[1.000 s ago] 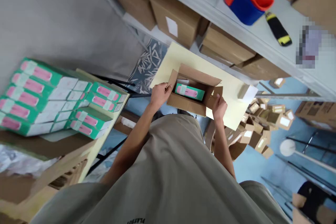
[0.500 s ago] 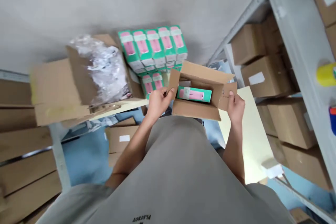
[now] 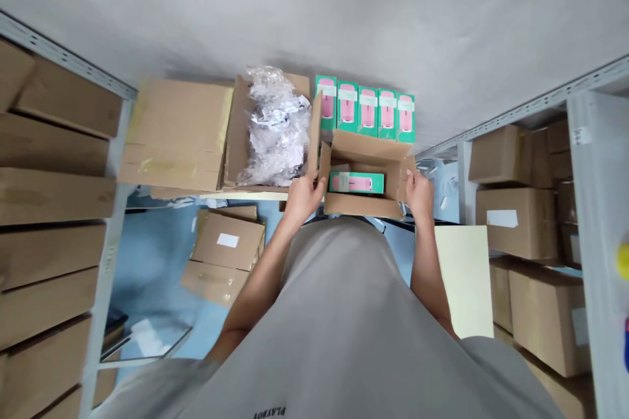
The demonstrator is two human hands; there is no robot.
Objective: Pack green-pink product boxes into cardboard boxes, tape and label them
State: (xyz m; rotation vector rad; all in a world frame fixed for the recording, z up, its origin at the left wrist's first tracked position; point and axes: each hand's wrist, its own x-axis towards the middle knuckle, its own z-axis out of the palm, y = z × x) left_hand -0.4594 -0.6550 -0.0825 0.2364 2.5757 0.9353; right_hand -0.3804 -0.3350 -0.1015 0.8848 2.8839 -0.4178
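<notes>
Along the wall, on the counter (image 3: pixel 246 196): cardboard (image 3: pixel 177 134), an open carton (image 3: pixel 238 124) full of clear wrap (image 3: pixel 278 137), and beside it, probably standing there too, bases hidden, five green boxes (image 3: pixel 367 111). On the left shelf (image 3: pixel 109 255) and right shelf (image 3: pixel 584 209), brown boxes (image 3: pixel 515 222). On the blue floor (image 3: pixel 152 268), labelled card (image 3: pixel 228 242).

We can read one word, "PLAYBOY" (image 3: pixel 269 413), in dark letters, upside down to us, on the grey shirt (image 3: pixel 339 314) at the bottom edge. We cannot make out any print on the green-and-pink box (image 3: pixel 361 183), nor on the white labels of the floor carton (image 3: pixel 201 245) and the shelf carton (image 3: pixel 528 236).
</notes>
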